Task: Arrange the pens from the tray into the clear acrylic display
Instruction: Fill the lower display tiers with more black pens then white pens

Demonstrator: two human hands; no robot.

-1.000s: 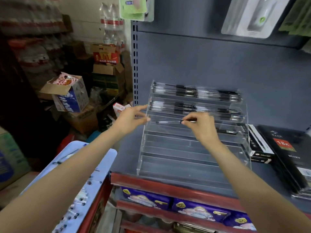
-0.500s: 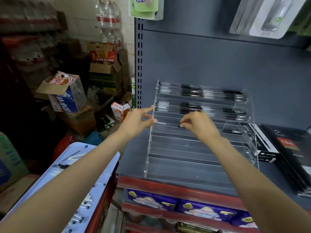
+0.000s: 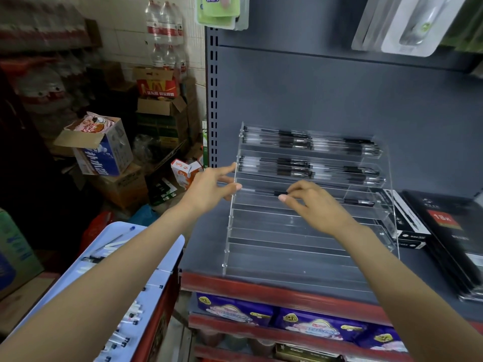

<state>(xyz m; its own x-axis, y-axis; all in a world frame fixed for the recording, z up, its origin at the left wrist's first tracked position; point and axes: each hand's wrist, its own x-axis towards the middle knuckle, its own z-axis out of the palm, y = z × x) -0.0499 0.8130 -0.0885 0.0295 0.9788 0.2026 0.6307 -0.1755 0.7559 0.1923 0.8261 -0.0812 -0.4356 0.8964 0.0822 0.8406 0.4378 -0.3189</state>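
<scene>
Pen (image 3: 269,192) in third tier, touching right hand (image 3: 317,207) loose fingertips (left hand (image 3: 209,190) splayed).

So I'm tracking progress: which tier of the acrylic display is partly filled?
The third tier from the top: two pens only, versus full rows above and bare tiers below.

We record the acrylic display (image 3: 308,246) under our right hand (image 3: 317,207) as colourless and clear; its pens (image 3: 308,168) are black and clear. The tray (image 3: 115,246) beneath our left forearm is pale blue. Right of that hand, black notebooks (image 3: 454,236) (one red label).
</scene>
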